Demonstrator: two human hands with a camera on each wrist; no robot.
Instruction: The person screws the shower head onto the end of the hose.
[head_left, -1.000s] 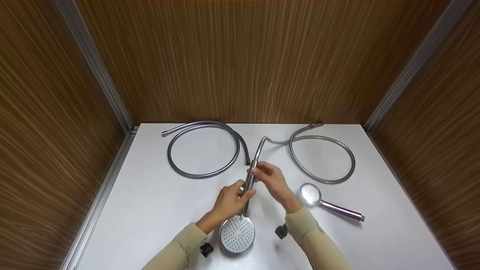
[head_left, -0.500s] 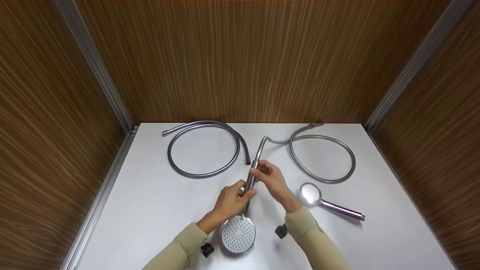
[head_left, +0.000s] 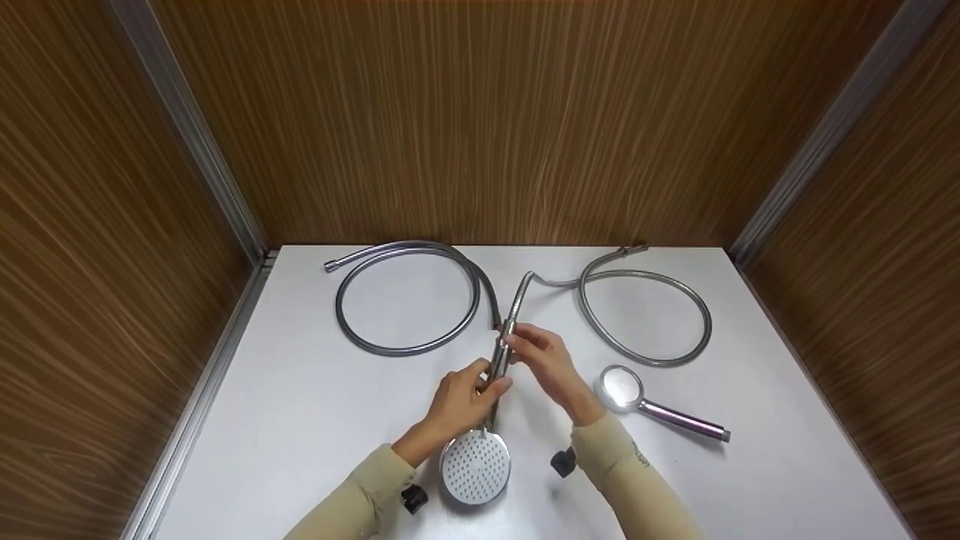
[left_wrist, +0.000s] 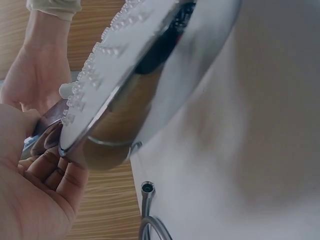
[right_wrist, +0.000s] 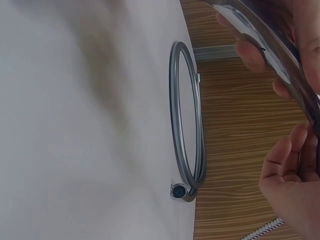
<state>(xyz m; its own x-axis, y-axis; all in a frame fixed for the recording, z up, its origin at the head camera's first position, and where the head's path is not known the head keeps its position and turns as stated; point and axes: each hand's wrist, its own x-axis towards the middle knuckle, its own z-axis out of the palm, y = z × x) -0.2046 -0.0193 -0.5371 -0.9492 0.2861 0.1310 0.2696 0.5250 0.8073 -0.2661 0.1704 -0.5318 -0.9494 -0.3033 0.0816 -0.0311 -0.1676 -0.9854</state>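
Note:
My left hand point(head_left: 461, 401) grips the chrome handle of a hand shower point(head_left: 475, 469), whose round white spray face, dotted with nozzles, is turned up toward me. At the handle's far end my right hand point(head_left: 547, 364) pinches the end of a metal shower hose point(head_left: 521, 296), thumb on top, right where hose and handle meet. From there the hose rises, bends and runs right into a loop on the table. The left wrist view shows the shower's rim and nozzles point(left_wrist: 95, 75) close up. In the right wrist view, the chrome handle point(right_wrist: 280, 55) slants down between both hands.
A second metal hose point(head_left: 337, 307) lies coiled at the back left, its near end close to my right fingertips. Right of my right forearm rests a smaller hand shower point(head_left: 679, 420) with a purplish chrome handle. Wood-grain panels point(head_left: 480, 120) enclose the white table point(head_left: 277, 420).
My right thumb and fingers shift slightly at the joint between hose and handle. The left hand and the shower it holds stay almost still.

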